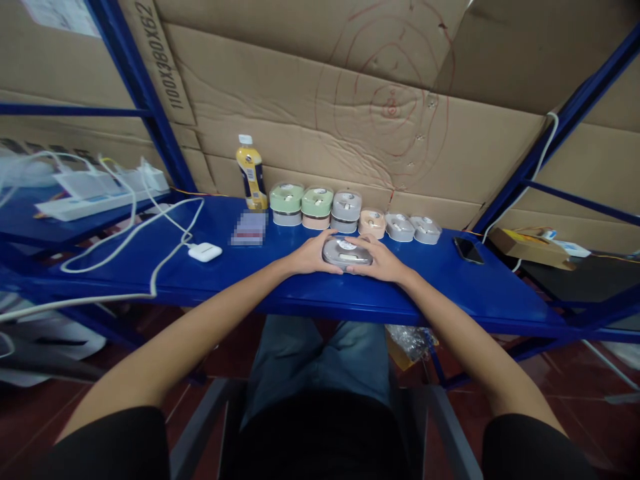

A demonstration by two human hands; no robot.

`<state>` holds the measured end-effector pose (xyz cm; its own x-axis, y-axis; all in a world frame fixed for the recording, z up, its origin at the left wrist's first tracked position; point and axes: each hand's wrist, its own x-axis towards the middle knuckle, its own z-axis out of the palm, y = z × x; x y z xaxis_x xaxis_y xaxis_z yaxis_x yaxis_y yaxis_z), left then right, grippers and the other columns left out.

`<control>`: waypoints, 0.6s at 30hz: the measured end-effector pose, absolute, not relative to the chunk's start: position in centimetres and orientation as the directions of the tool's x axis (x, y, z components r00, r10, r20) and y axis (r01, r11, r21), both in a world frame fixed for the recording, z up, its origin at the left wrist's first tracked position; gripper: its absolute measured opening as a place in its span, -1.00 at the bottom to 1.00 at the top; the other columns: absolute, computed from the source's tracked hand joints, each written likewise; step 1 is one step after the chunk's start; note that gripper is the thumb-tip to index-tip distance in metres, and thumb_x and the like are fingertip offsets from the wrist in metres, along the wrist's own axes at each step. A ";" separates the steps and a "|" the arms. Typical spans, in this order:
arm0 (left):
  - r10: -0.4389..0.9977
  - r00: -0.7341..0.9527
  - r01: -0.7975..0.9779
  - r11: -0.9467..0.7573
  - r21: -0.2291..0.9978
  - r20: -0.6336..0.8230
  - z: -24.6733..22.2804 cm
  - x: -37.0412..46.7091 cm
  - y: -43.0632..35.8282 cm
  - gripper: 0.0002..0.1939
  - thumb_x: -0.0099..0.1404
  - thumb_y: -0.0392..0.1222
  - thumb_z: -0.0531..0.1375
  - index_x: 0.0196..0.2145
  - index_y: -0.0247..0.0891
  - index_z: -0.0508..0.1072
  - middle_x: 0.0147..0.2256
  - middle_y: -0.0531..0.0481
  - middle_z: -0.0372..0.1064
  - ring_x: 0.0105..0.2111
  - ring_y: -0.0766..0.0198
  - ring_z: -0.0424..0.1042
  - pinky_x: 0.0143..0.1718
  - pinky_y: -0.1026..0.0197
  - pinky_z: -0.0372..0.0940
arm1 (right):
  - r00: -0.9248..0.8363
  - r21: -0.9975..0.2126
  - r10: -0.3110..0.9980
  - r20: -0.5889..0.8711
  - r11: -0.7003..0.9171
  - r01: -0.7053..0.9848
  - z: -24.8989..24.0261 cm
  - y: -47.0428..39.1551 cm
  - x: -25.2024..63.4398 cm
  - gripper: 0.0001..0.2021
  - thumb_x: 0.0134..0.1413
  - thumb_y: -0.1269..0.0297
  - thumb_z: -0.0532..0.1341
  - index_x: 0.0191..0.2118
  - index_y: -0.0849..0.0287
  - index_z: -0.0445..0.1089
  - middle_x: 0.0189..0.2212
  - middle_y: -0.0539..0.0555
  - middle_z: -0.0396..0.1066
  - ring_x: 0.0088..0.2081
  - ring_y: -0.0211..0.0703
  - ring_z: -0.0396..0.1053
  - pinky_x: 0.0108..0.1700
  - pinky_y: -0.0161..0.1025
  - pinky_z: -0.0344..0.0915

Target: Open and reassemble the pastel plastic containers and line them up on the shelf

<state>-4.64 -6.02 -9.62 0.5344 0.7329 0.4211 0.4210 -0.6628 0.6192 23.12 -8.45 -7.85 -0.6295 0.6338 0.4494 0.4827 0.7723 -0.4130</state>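
The left grip [309, 256] and right grip [384, 260] curl around opposite ends of one grey oval plastic container with a clear lid [347, 253], at the front of the blue metal surface [380, 293]. Something small and pale shows at its top; I cannot tell what it is. Beyond the grips runs a row of nine similar containers: three stacks of two, green over grey [287, 204], green over peach [317, 207] and grey over grey [346, 211], then a single peach one [372, 223] and two single grey ones [413, 228]. Left of the row stands one yellow plastic bottle with a white cap [251, 175]. Well right of the right grip are one black phone [469, 251] and one open brown cardboard box [533, 248] holding small items. Both grips are partly open, only as wide as the container's ends, fingers and thumbs touching its sides
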 end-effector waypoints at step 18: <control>0.704 0.575 0.431 -0.694 0.576 0.418 -9.1 -4.7 -6.2 0.12 0.02 0.28 0.56 0.38 -0.23 0.29 0.36 -0.34 0.36 0.36 -0.32 0.37 0.40 -0.28 0.26 | -0.660 -0.414 0.643 0.390 0.762 0.497 -8.1 -8.6 24.5 -0.05 0.17 -0.27 0.43 0.56 -0.05 0.17 0.30 0.28 0.36 0.31 0.31 0.37 0.41 0.35 0.28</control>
